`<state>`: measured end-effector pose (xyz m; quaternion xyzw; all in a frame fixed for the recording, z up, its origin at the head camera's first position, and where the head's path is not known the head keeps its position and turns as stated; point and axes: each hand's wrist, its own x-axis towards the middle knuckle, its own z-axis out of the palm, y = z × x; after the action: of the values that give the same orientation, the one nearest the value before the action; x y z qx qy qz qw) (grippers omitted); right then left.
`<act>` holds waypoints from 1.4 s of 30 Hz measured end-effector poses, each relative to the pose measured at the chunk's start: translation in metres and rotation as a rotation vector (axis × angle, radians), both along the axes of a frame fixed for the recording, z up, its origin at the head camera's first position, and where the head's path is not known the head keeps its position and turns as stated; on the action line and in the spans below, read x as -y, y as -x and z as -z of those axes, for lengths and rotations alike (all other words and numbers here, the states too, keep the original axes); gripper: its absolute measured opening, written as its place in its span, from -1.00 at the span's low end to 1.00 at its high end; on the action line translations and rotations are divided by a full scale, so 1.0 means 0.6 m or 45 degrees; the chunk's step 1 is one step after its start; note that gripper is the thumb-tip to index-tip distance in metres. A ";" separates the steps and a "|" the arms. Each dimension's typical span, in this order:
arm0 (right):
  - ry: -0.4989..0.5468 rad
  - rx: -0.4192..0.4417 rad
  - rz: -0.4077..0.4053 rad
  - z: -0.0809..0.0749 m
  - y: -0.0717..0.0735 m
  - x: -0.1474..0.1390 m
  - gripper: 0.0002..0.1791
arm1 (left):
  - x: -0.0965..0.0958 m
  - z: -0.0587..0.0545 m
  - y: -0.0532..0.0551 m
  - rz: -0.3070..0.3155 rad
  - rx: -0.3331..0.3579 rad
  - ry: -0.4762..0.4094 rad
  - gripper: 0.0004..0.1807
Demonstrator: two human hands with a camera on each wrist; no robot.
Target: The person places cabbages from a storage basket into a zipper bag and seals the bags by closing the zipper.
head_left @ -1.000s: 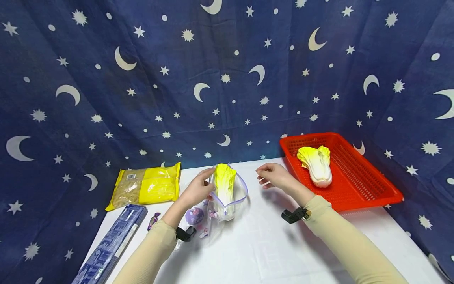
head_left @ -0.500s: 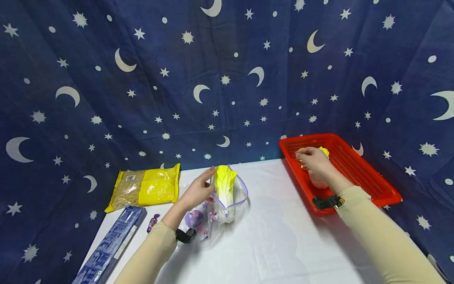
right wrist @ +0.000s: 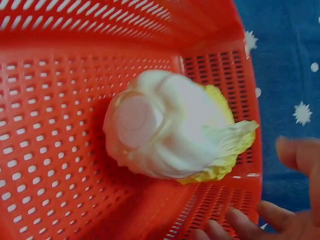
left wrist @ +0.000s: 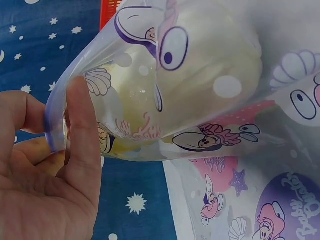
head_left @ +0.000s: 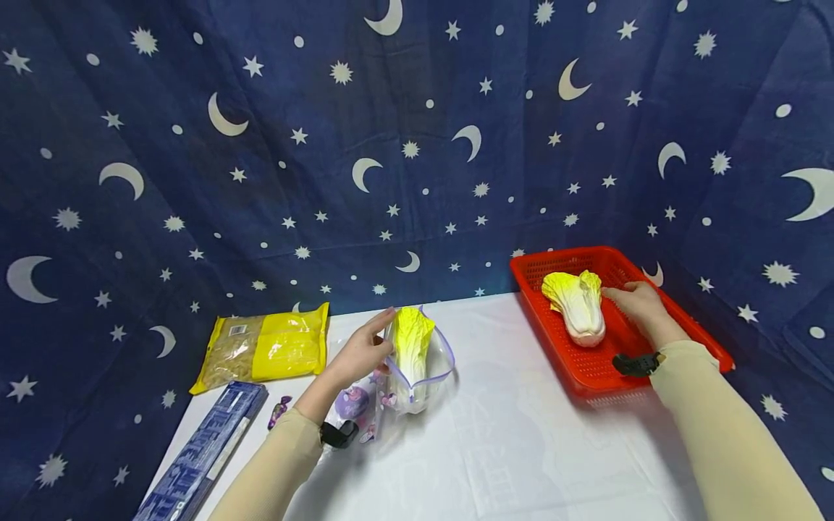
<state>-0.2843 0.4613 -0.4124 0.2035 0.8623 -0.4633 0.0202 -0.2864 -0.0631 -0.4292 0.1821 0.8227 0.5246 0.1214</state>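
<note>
My left hand (head_left: 365, 352) pinches the purple-edged rim of a clear printed zip bag (left wrist: 210, 90), thumb on one side and fingers on the other. Inside that bag stands a yellow-and-white napa cabbage (head_left: 412, 344), leaves up at the mouth. A second napa cabbage (right wrist: 170, 127) lies in the red basket (right wrist: 55, 130), leafy end towards the back wall. Over the basket, just right of this cabbage's leaves, is my right hand (head_left: 641, 307), its fingers spread apart with nothing held. In the right wrist view its thumb and fingers reach in from the lower right.
At the left lie a yellow packet (head_left: 267, 344) with a see-through window, a long blue patterned box (head_left: 205, 449) and a small purple wrapped candy (head_left: 279, 412). Another printed bag (left wrist: 270, 210) lies flat under the left wrist. A dark blue star-and-moon curtain (head_left: 313, 145) rises behind the white table (head_left: 495, 434).
My right hand has moved right from mid-table, passed over the cabbage in the basket, and is now at its right side. The left hand keeps its grip on the bag's rim.
</note>
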 end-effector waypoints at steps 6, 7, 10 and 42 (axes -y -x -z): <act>-0.075 0.168 -0.256 0.002 0.024 0.006 0.14 | -0.001 0.004 0.000 0.018 -0.011 -0.022 -0.24; -0.097 0.165 -0.288 0.001 0.029 0.010 0.11 | -0.001 0.005 0.000 0.018 -0.009 -0.023 -0.24; -0.119 0.160 -0.332 -0.003 0.043 0.024 0.00 | -0.003 0.010 0.003 0.016 -0.006 -0.038 -0.24; -0.055 0.200 -0.145 0.022 0.077 0.065 -0.34 | 0.002 -0.021 0.007 -0.134 0.146 -0.218 -0.24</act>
<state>-0.3307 0.4223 -0.4256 0.1901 0.8781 -0.4252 0.1098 -0.2908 -0.0642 -0.4167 0.1181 0.7750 0.6082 0.1244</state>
